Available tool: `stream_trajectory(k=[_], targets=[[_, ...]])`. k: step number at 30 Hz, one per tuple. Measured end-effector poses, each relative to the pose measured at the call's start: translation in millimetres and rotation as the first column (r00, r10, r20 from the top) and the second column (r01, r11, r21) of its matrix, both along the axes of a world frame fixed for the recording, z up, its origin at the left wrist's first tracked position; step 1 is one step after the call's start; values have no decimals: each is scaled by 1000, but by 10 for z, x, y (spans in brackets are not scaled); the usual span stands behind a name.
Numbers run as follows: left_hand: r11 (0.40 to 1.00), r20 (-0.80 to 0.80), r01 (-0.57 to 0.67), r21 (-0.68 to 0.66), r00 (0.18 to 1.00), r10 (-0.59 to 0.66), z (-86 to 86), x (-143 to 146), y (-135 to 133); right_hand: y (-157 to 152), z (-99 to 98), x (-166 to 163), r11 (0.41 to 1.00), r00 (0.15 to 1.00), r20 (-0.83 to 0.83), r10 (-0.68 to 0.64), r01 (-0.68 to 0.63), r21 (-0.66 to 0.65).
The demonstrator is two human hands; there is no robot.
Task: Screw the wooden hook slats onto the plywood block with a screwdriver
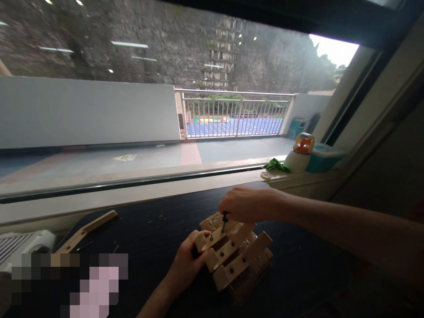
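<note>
My right hand (pixel 247 204) is closed around a small dark tool with a thin shaft (pixel 225 218); most of its handle is hidden in my fist. The tool stands upright, its tip at a hole in the farthest wooden piece (pixel 212 240). My left hand (pixel 187 256) is closed on the near left end of that piece, thumb and fingers partly hidden behind it. Beside it lie a middle wooden piece (pixel 215 261) and a nearer wooden piece (pixel 240 264), both with dark round holes and raised ends. All three rest on a rough, chipped wooden block (pixel 265 260).
A dark table (pixel 142 247) carries crumbs and a long angled wood strip (pixel 86 232) at left. A pale slatted device (pixel 26 247) stands at the left edge. On the windowsill are a green cloth (pixel 276 165), a tape roll (pixel 265 175), a white-and-orange bottle (pixel 298 157) and a teal box (pixel 324 158).
</note>
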State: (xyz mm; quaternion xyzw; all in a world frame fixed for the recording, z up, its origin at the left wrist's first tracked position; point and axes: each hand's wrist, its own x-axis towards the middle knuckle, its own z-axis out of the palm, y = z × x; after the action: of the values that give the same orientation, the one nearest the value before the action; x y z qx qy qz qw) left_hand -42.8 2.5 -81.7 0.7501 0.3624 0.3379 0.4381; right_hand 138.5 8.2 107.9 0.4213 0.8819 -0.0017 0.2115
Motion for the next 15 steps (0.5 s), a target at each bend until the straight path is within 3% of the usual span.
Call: stream_trajectory(k=[9, 15], targets=[[1000, 8, 2, 9, 1000, -3, 18, -1, -3, -17, 7, 10, 994, 995, 17, -102, 101, 44], [1000, 21, 3, 10, 1000, -3, -14, -7, 3, 7, 122, -14, 999, 1000, 7, -20, 20, 37]])
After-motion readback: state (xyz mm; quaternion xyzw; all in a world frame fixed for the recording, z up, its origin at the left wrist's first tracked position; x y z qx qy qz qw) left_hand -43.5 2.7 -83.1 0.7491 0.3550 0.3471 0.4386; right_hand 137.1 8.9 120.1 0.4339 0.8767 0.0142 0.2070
